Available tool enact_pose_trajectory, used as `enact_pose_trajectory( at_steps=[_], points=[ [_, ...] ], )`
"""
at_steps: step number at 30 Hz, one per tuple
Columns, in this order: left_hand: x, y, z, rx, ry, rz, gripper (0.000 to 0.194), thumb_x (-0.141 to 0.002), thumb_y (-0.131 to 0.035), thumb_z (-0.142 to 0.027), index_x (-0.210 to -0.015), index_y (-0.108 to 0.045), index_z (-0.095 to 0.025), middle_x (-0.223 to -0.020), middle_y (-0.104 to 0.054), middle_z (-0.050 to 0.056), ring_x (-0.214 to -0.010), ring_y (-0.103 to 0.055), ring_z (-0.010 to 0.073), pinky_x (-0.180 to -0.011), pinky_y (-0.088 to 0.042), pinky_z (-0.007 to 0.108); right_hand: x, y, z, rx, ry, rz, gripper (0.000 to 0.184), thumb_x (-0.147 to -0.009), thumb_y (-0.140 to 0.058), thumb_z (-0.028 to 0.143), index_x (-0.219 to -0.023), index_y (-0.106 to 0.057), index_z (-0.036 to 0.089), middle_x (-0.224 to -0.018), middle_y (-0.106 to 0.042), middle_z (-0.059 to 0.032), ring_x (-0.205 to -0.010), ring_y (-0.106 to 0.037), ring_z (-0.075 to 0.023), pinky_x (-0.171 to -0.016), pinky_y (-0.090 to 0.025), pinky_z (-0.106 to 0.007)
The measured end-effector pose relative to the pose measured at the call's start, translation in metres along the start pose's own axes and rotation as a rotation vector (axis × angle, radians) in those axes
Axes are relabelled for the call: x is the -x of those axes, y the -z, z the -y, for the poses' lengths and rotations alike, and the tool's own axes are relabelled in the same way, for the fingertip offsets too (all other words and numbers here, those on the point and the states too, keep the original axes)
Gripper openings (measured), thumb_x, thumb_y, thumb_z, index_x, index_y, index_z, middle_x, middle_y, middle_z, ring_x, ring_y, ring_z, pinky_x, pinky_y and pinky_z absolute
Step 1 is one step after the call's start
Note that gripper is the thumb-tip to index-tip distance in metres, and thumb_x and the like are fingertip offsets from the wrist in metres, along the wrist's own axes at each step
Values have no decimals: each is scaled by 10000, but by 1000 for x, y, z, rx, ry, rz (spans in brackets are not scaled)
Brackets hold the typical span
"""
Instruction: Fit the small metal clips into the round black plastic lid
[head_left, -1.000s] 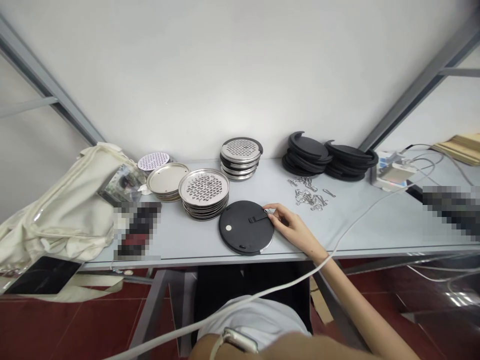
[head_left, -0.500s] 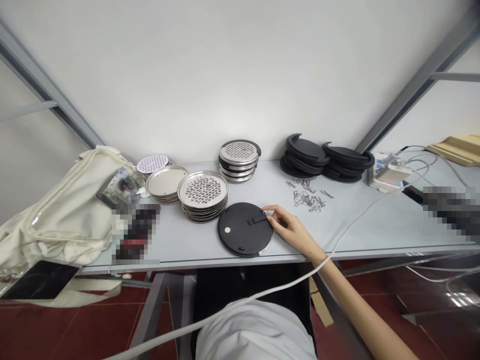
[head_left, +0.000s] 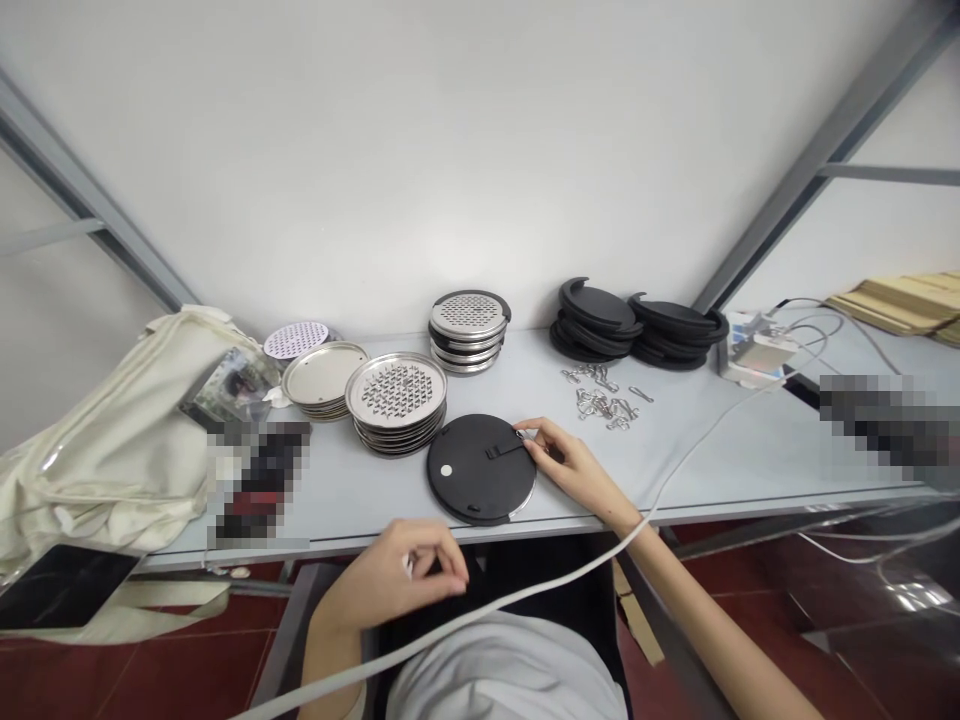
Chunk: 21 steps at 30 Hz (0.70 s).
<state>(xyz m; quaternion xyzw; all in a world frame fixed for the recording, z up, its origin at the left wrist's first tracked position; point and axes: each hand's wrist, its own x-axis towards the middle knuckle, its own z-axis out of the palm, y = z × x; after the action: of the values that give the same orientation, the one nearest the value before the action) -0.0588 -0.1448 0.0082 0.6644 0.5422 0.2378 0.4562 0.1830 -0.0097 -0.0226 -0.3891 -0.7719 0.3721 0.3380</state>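
A round black plastic disc (head_left: pixel 480 475) lies flat near the table's front edge, with a slot, a white dot and a thin metal rim showing at its lower right. At its upper right edge, the thumb and index finger of my right hand (head_left: pixel 566 465) pinch a small metal clip (head_left: pixel 520 434). My left hand (head_left: pixel 401 570) hovers before the table edge, below the disc and apart from it. Its fingers are curled with thumb and fingertip together; a small white patch shows between them, too unclear to name. Left of the disc stands a stack of metal grater plates (head_left: pixel 396 395).
Loose metal clips (head_left: pixel 600 403) lie right of centre, before stacked black discs (head_left: pixel 596 310). At the back stand assembled graters (head_left: pixel 470 318); plain metal plates (head_left: pixel 324 375) are further left. A white cable (head_left: pixel 555 578) crosses in front of me. A cream bag (head_left: pixel 142 420) lies at the left.
My left hand has come into view at the bottom, in front of the table. My right hand stays at the disc's edge with the clip. The whole view has shifted slightly.
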Motion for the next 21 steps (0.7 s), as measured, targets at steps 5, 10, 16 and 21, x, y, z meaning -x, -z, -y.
enact_pose_trajectory(
  at_steps=[5,10,16,21],
  points=[
    [-48,13,-22,-69,-173,-268,82,-822,-593,-263,-817,-647,-202,-747,-609,-39,-551,-379,81,-561,-333,210,0,0,-2,-6,-4,13,295,-933,-419,340,-1164,-541,204,-650,-379,44,-601,-394,-128,-590,-343,-238],
    [-119,26,-38,-307,-352,-198,136,-848,-535,-258,-851,-660,-205,-814,-653,-15,-625,-487,115,-609,-354,231,0,-1,-3,-5,-7,8,289,-927,-427,335,-1160,-545,210,-653,-382,45,-598,-394,-127,-588,-344,-235],
    [-167,24,-30,-427,-450,-67,221,-889,-443,-238,-772,-617,-170,-756,-630,20,-709,-555,157,-650,-379,242,0,-2,-3,-9,-6,5,297,-934,-415,353,-1167,-529,210,-643,-397,42,-601,-410,-135,-593,-354,-239],
    [-167,22,-23,-303,-439,-94,289,-915,-378,-226,-733,-594,-164,-701,-603,-2,-688,-553,138,-661,-386,229,0,-1,-1,-13,-9,12,298,-930,-424,354,-1163,-540,209,-636,-403,44,-600,-420,-134,-588,-362,-236]
  ],
)
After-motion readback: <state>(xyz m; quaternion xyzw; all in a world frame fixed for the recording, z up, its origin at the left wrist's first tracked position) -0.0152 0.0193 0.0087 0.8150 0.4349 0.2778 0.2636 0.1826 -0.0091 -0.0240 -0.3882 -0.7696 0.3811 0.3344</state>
